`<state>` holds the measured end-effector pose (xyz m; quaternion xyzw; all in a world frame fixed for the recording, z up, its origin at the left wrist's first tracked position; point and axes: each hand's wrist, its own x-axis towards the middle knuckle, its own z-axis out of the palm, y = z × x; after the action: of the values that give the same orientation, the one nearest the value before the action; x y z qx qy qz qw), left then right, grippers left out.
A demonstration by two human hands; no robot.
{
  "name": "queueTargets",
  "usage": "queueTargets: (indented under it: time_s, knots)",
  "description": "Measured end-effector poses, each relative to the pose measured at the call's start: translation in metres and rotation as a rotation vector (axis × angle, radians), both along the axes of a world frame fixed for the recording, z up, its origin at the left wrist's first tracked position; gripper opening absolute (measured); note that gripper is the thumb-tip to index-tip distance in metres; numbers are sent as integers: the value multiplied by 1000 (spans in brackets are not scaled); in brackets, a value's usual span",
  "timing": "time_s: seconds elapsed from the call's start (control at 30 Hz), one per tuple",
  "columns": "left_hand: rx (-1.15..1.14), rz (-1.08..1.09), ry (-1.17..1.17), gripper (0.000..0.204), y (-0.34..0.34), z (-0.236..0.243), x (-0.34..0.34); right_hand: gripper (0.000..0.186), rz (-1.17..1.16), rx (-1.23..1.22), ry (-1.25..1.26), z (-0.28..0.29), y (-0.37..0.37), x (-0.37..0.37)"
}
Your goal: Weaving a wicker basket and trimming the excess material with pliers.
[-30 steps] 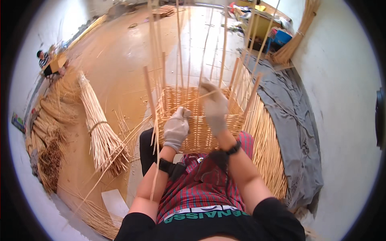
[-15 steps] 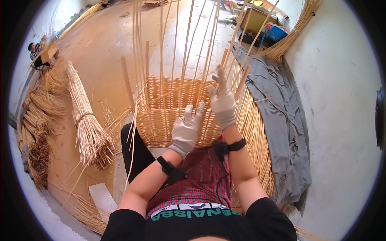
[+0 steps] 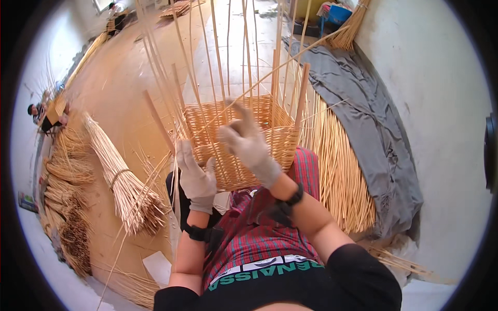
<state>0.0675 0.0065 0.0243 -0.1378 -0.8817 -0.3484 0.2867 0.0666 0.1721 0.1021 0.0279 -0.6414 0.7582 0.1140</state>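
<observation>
A rectangular wicker basket [image 3: 236,168] sits at my lap, woven part way up, with tall thin upright canes and thicker corner sticks [image 3: 303,96] rising from it. My left hand [image 3: 196,176], in a pale glove, lies against the basket's near left corner, its fingers straight and thumb apart. Over the near wall is my gloved right hand [image 3: 249,147], somewhat blurred, index finger stretched up and the other fingers partly bent. One long cane strand [image 3: 298,56] slants across the uprights, passing by the right fingertip; whether they touch I cannot make out.
A tied bundle of canes [image 3: 124,181] lies on the floor at left, beside coiled bundles [image 3: 72,192]. Loose canes [image 3: 342,176] and a grey cloth [image 3: 386,160] lie at right along the wall. A person [image 3: 44,114] sits far left; a blue container [image 3: 337,14] stands at back right.
My left hand has shifted left to the basket's corner. The right hand has moved left from the right end to the middle of the near wall. My view has turned slightly.
</observation>
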Motion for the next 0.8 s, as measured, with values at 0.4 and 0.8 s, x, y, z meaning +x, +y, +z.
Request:
queueTargets:
  time_s: [0.4, 0.8]
  knots:
    - [29, -141, -388, 57, -36, 23, -38, 20, -98, 140, -378, -65, 6, -3]
    - [341, -46, -481, 29, -19, 11, -47, 63, -202, 439, 279, -78, -2, -31]
